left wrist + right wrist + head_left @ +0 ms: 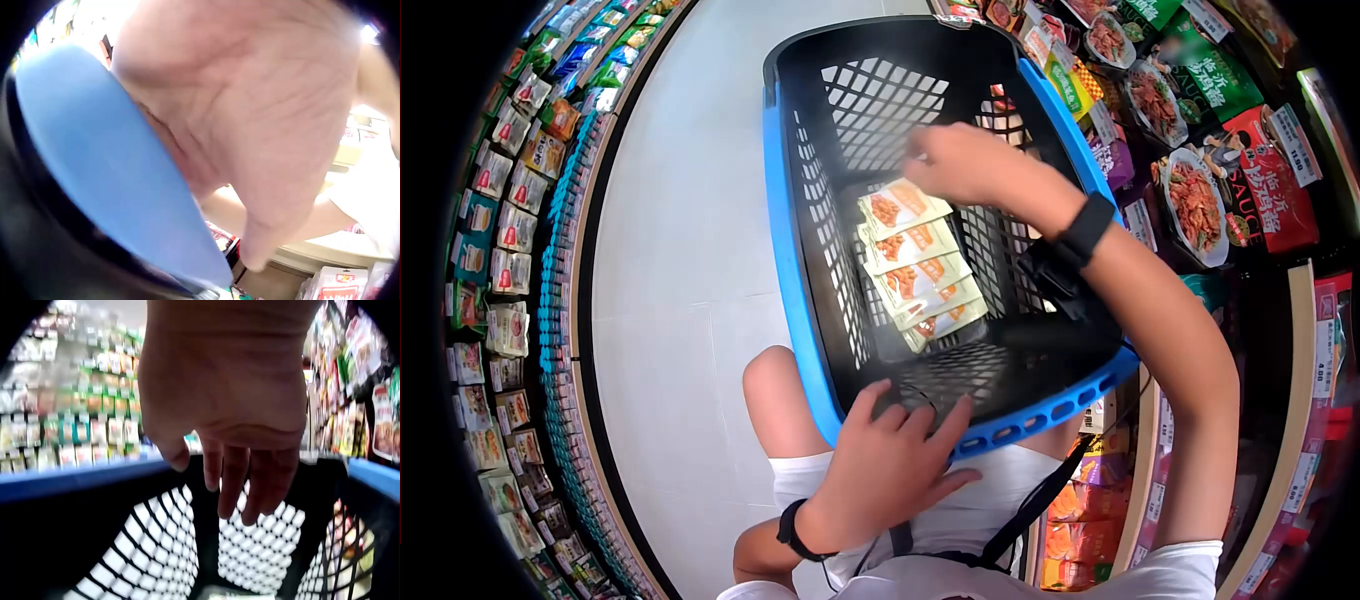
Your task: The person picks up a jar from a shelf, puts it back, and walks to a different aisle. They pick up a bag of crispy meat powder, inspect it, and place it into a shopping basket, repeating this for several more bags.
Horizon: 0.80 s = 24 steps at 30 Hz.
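Note:
A black mesh shopping basket [785,290] with a blue rim stands in front of the person. On its bottom several pale yellow food packets [915,240] with orange print lie overlapped in a row. My right hand [970,165] hangs inside the basket above the far end of that row. Its fingers droop loosely and hold nothing in the right wrist view, with the mesh wall behind them. At the near end, my left hand [890,445] has its fingers spread at the blue rim [119,169]. Its palm faces the camera in the left wrist view, beside that rim.
Shelves of bagged sauces [1190,200] run close along the right side. Across the pale floor [680,250], another shelf of small packs [515,220] curves along the left. The person's bare knee [780,405] is beside the basket's near left corner.

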Tool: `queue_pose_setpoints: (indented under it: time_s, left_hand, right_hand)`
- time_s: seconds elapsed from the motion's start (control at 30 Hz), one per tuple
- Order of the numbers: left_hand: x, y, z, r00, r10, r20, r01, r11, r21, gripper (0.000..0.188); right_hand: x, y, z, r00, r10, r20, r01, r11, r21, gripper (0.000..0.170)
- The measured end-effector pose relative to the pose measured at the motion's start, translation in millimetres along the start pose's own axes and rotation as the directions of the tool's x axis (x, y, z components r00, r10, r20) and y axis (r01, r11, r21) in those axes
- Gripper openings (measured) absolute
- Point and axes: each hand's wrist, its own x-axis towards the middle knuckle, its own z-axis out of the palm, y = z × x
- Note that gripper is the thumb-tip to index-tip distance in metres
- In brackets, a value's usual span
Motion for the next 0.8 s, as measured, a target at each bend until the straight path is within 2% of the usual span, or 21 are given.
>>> queue_pose_setpoints:
  time_s: [0.07,0.1,0.17,0.23,0.3,0.33,0.37,0.43,0.47,0.5,0.53,0.57,0.6,0.63,0.7,0.8]
  left_hand:
    - [-21.9,4.6,3.0,0.98,-0.029,0.197,0.018,0.998,0.057,0.056]
    - [-33.4,10.0,11.4,0.98,-0.003,0.2,-0.006,0.999,0.045,0.053]
    - [-54.3,28.0,33.8,0.977,0.046,0.21,-0.051,0.998,0.021,0.047]
    - [-65.1,42.8,38.1,0.993,-0.005,0.121,0.005,1.0,-0.002,0.038]
    - [-70.9,48.1,37.6,0.997,-0.02,0.076,0.022,1.0,-0.016,0.036]
    - [-72.3,46.8,36.8,0.997,-0.004,0.073,0.004,1.0,-0.008,0.038]
    - [-73.4,44.2,38.4,0.997,0.016,0.069,-0.017,1.0,0.005,0.04]
    - [-74.2,42.1,50.5,0.999,0.04,0.025,-0.041,0.999,0.021,0.04]
    - [-74.7,39.1,56.4,0.998,0.06,0.03,-0.06,0.998,0.022,0.04]
    - [-76.6,35.7,62.5,0.996,0.08,0.042,-0.081,0.997,0.019,0.04]
    - [-73.7,31.4,67.5,0.993,0.113,-0.043,-0.111,0.992,0.055,0.037]
    - [-74.2,29.9,69.1,0.993,0.108,-0.04,-0.104,0.992,0.073,0.037]
    - [-71.3,27.0,64.1,0.993,0.11,-0.036,-0.106,0.99,0.092,0.037]
    - [-67.5,24.7,58.3,0.993,0.114,-0.037,-0.11,0.988,0.112,0.037]
    - [-56.5,21.1,36.8,0.999,0.043,0.012,-0.043,0.999,0.016,0.04]
    - [-47.9,19.4,20.5,0.993,-0.013,0.121,0.021,0.998,-0.061,0.044]
  right_hand:
    - [29.7,20.9,75.1,0.976,0.093,0.194,-0.093,0.996,-0.01,0.043]
    - [41.5,32.3,115.1,0.942,0.144,0.302,-0.135,0.989,-0.051,0.044]
    - [38.2,51.6,191.2,0.889,0.233,0.394,-0.205,0.972,-0.111,0.049]
    - [18.5,57.8,247.3,0.866,0.286,0.41,-0.177,0.943,-0.284,0.071]
    - [-2.0,59.8,295.1,0.919,0.228,0.321,-0.06,0.886,-0.459,0.083]
    - [-4.7,57.3,305.0,0.896,0.223,0.383,-0.028,0.891,-0.453,0.093]
    - [-7.1,55.5,313.6,0.899,0.169,0.404,0.042,0.886,-0.463,0.095]
    - [-4.4,56.5,326.2,0.928,0.043,0.369,0.137,0.884,-0.446,0.095]
    - [-3.1,57.4,330.4,0.944,-0.028,0.33,0.168,0.899,-0.404,0.094]
    - [2.4,56.9,336.1,0.951,-0.029,0.307,0.161,0.896,-0.414,0.093]
    - [7.0,57.9,343.9,0.958,-0.028,0.285,0.152,0.894,-0.423,0.092]
    - [9.8,59.8,349.7,0.964,-0.025,0.265,0.142,0.89,-0.433,0.091]
    - [10.4,61.7,349.2,0.986,-0.082,0.147,0.14,0.88,-0.453,0.084]
    - [18.4,65.9,344.5,0.986,-0.042,0.159,0.083,0.96,-0.266,0.064]
    - [24.1,66.2,323.2,0.978,-0.066,0.198,0.111,0.969,-0.223,0.044]
    - [37.7,71.0,310.1,0.982,-0.151,0.112,0.167,0.975,-0.147,0.033]
